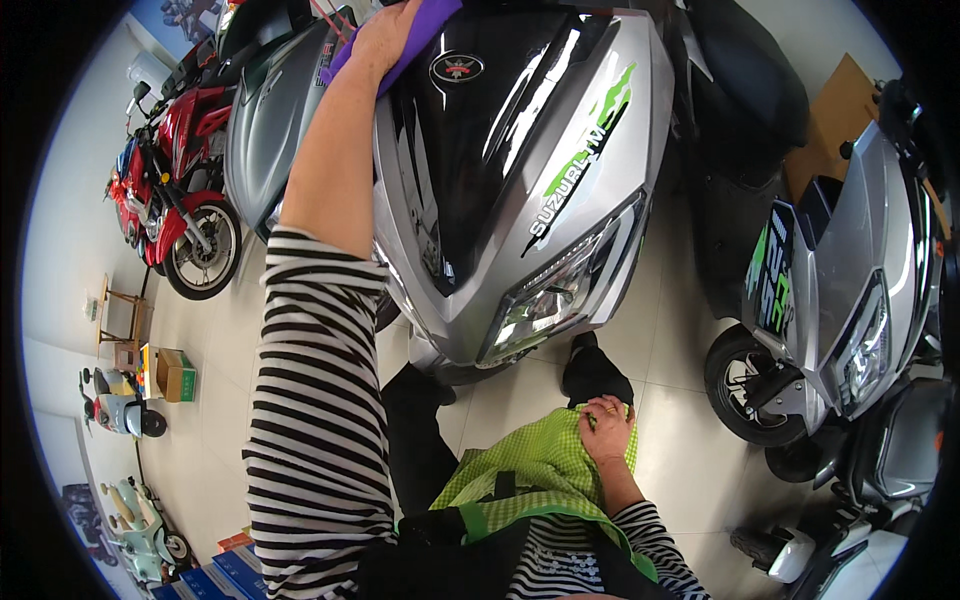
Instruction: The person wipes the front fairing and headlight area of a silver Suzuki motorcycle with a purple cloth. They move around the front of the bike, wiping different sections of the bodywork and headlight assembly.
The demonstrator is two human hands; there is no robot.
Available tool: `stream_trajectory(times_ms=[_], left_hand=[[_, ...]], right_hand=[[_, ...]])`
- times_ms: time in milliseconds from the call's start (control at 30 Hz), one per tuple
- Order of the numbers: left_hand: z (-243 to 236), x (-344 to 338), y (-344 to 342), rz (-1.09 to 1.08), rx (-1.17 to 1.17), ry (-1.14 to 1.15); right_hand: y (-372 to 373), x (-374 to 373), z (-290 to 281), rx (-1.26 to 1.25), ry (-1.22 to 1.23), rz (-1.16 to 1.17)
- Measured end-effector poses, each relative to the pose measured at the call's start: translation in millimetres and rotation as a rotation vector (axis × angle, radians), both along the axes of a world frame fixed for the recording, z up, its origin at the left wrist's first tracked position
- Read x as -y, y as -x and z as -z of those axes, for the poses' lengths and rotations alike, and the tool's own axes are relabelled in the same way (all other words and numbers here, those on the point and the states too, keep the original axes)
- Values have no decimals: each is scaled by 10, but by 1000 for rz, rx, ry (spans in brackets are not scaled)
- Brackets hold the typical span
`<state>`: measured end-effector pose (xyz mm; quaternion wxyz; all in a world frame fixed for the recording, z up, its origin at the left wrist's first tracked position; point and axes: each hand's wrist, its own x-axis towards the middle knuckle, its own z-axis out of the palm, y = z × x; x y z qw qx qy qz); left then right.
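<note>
My left arm reaches up along the left side of a silver and black scooter front (490, 180). At the upper edge, my left hand (385, 38) is closed on a purple cloth (425, 30) against the scooter's body; its fingertips are partly out of sight. The scooter's panel carries an oval emblem and a green and black sticker, with a clear headlight (545, 300) below. My right hand (606, 430) rests on my thigh over a green checked apron (520, 460), fingers laid along the fabric and holding nothing.
Another silver scooter (840, 300) stands to the right, with a dark scooter seat (745, 90) beyond. On the left are a grey scooter body (275, 110), a red motorcycle (190, 170), an open carton (175, 377) and a mint-green scooter (145, 530). Blue boxes (225, 575) lie at lower left.
</note>
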<state>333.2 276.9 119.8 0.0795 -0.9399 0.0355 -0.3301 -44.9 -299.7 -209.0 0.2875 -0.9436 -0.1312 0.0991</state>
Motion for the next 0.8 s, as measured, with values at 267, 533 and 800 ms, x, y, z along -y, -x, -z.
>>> stream_trajectory(times_ms=[267, 533, 800], left_hand=[[-133, 311, 183, -35, -29, 450], [-410, 1932, 853, 10, 139, 324], [-527, 3024, 438, -32, 11, -122]], right_hand=[[-42, -44, -33, 9, 1, 14], [-48, -23, -20, 1, -71, 14], [-16, -10, 17, 28, -76, 26]])
